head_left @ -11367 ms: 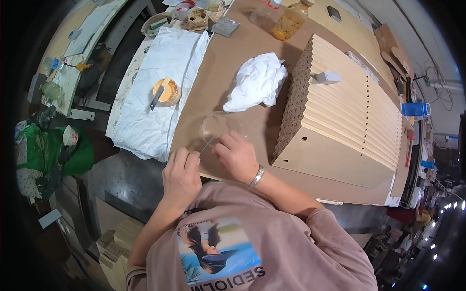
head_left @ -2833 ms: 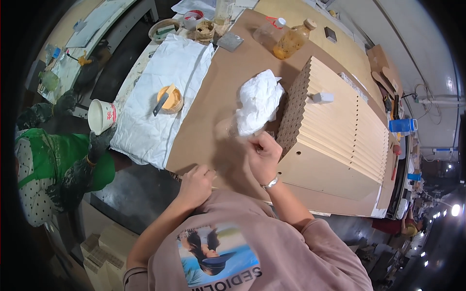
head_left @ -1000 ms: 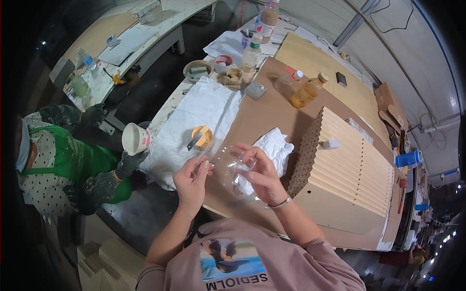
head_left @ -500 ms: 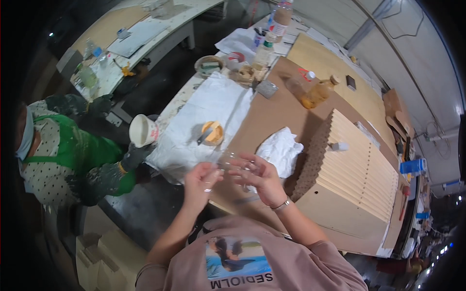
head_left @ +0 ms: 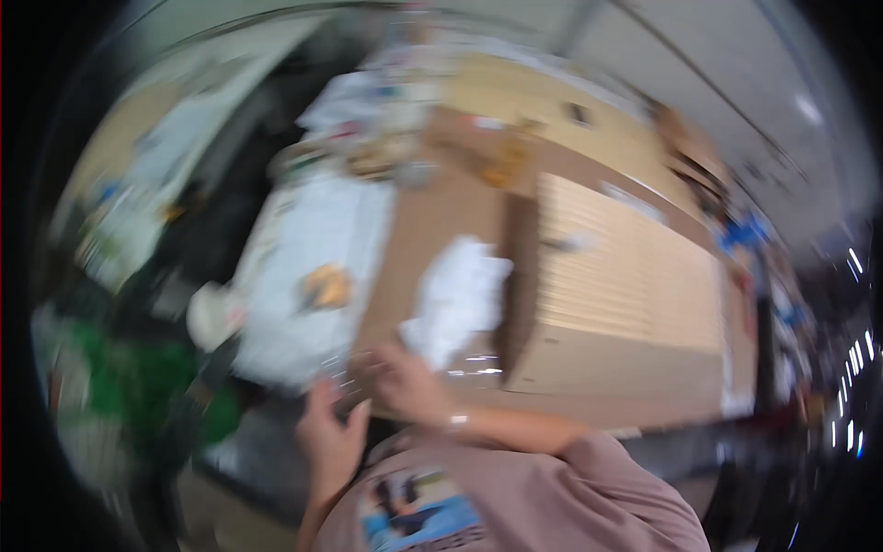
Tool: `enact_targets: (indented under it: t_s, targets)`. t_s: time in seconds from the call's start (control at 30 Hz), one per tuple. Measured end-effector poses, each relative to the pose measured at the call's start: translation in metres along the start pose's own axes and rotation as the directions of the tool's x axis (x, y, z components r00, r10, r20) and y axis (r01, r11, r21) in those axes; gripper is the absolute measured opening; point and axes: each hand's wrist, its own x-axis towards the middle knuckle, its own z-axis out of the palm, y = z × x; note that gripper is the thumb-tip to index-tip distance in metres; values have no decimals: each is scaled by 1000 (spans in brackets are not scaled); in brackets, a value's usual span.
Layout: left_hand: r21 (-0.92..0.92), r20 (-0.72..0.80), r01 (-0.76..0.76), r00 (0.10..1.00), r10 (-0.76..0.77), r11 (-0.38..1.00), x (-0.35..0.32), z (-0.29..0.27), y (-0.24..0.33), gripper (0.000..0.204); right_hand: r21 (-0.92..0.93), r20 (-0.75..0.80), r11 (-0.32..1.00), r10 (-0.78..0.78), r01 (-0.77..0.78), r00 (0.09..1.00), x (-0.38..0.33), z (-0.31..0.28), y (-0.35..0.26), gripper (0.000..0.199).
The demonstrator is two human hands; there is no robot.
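Motion smears this moment. My left hand (head_left: 331, 439) is near the front edge of the table, its thumb and fingers visibly apart. My right hand (head_left: 410, 385) is close beside it, a little farther forward, with blurred fingertips pointing left. Between the fingertips of both hands shows a clear, glinting plastic-like thing (head_left: 338, 372); its kind and which hand bears it cannot be made out. A crumpled white cloth (head_left: 457, 299) lies just beyond my right hand. Another clear, shiny thing (head_left: 476, 368) is on the table right of that hand.
A large pale ridged block (head_left: 625, 285) stands on the right of the table. White sheeting (head_left: 317, 225) covers the left side, with an orange-filled bowl (head_left: 326, 287) on it. At left is a person in a green apron (head_left: 129, 377) by a white tub (head_left: 213, 315). Bottles (head_left: 506, 161) stand farther back.
The view has swung, so the table and block sit farther left in the picture. My hands have moved nearer to my body and left in the picture, the left thumb now spread wide.
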Motion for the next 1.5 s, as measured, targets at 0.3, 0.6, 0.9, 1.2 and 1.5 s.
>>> enact_targets:
  t_s: [0.3, 0.6, 0.9, 1.2, 1.5]
  targets:
    - [-542, -183, 32, 971, -155, 840, 7, 42, -51, 18, 569, 257, 724, 294, -390, 921, -17, -21, 29, 45]
    - [-957, 34, 113, 958, -285, 266, -8, 7, -53, 23, 560, 465, 621, 312, -548, 828, 0, 6, 56, 31]
    - [-873, 202, 264, 961, -190, 411, -27, 22, -79, 29, 671, 637, 202, 335, -714, 694, -37, 30, 40, 37]
    - [-494, 119, -145, 965, 232, 857, -27, 41, -102, 26, 698, 632, 245, 231, -673, 739, -33, 24, 23, 30]
    - [-908, 174, 296, 910, -376, 298, 1, 11, -102, 18, 681, 578, 380, 245, -626, 778, 14, 28, 30, 28]
